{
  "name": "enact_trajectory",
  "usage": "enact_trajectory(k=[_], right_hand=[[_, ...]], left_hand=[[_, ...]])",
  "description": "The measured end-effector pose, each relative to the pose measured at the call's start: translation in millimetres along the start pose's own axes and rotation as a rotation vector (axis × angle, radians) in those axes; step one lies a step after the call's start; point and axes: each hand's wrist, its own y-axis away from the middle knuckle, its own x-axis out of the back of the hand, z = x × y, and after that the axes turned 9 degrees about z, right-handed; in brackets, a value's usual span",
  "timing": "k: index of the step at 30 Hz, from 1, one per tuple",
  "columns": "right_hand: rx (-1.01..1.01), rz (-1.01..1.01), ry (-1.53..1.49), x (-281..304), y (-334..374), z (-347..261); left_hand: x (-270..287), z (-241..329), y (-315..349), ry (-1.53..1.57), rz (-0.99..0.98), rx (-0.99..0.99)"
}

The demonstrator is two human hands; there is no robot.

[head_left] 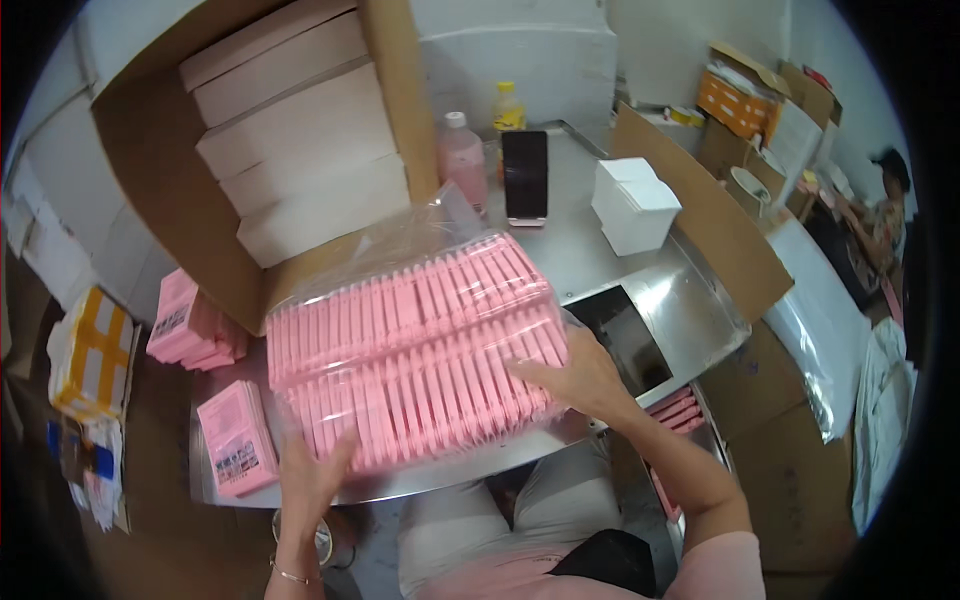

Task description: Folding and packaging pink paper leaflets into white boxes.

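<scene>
A clear plastic bag [420, 345] packed with two rows of thin pink packets is between my hands, over the near part of the metal table. My left hand [312, 470] grips its lower left corner, thumb on the front. On the right side my right hand [580, 372] clasps the bag, its thumb lying across the packets and the other fingers hidden. The bag's loose upper end [450, 215] stands up toward the back. Left of the bag, a stack of pink printed packets [238, 438] lies on the table, with another pink stack [190, 320] behind it.
An open cardboard box [165, 170] holding white boxes [300, 130] stands behind left. A pink bottle [462, 160], a yellow bottle [508, 108], a phone [525, 175] and white boxes [636, 205] stand behind. A rectangular opening [625, 340] cuts the metal table [700, 300]. Another person [885, 220] sits far right.
</scene>
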Motion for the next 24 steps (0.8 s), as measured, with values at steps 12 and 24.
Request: enact_trajectory(k=[12,24], right_hand=[[0.073,-0.19,-0.387,13.9,-17.1,7.8],[0.606,-0.01,0.028,34.8,43.2,72.5]], left_hand=[[25.8,-62.3,-2.1,0.448,0.054,0.091],[54.3,-76.9,49.4,0.03,0.076,-0.21]])
